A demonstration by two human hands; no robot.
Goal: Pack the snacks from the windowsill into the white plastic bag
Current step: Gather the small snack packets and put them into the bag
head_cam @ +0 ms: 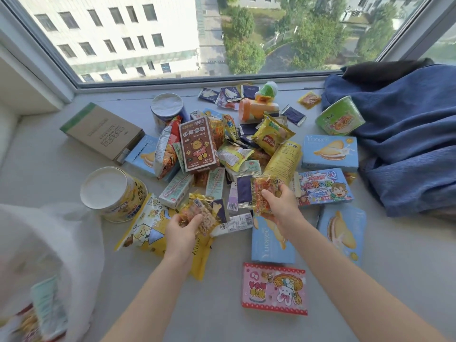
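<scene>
Nearest, white bag (61, 243) gaping; left hand (182, 233) and right hand (278, 206) each pinching a light, crinkly, slippery sachet (264, 193) — best gripped mid-body.

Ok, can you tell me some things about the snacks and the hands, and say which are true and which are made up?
1. Both hands hold small clear snack packets. True: the left hand grips one see-through packet and the right hand grips another.
2. The white plastic bag is empty. False: some wrapped snacks already show inside it.
3. The brown box with a cartoon bear lies on top of the pile. True.
4. The pink box with a bunny sits beside the window glass. False: it lies at the near edge of the pile, close to the person.
5. The blue cloth covers the whole pile. False: it is bunched up on the right.
</scene>
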